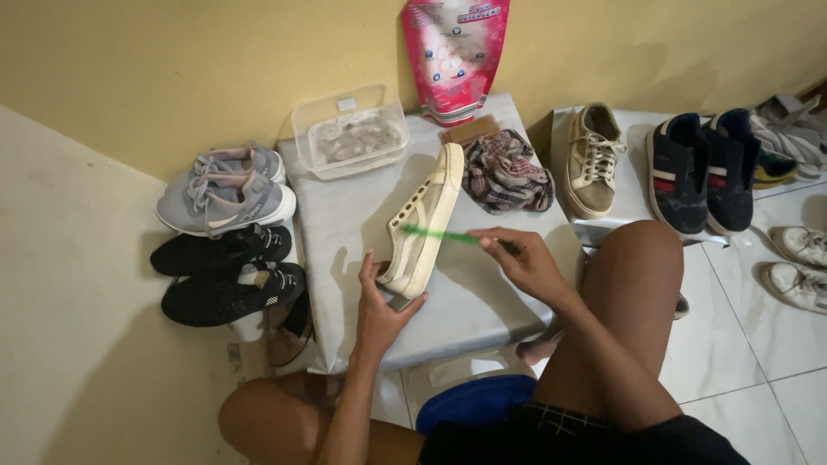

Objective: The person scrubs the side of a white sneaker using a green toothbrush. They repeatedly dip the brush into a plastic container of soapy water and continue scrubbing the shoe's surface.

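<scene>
A cream lace-less sneaker (428, 215) stands on its side on a grey covered low table (482, 301). My left hand (379, 301) grips its heel end. My right hand (524, 258) holds a thin green brush (439, 234), whose far end lies across the shoe's side. Behind the shoe lie a plaid cloth (506, 172) and a clear plastic tub (351, 131) with cloudy water.
A pink detergent pouch (455, 53) leans on the yellow wall. Grey sneakers (226, 194) and black shoes (226, 274) sit left of the table. A beige sneaker (594, 159), navy shoes (702, 172) and white shoes (797, 263) lie at right. A blue lid (474, 400) sits between my knees.
</scene>
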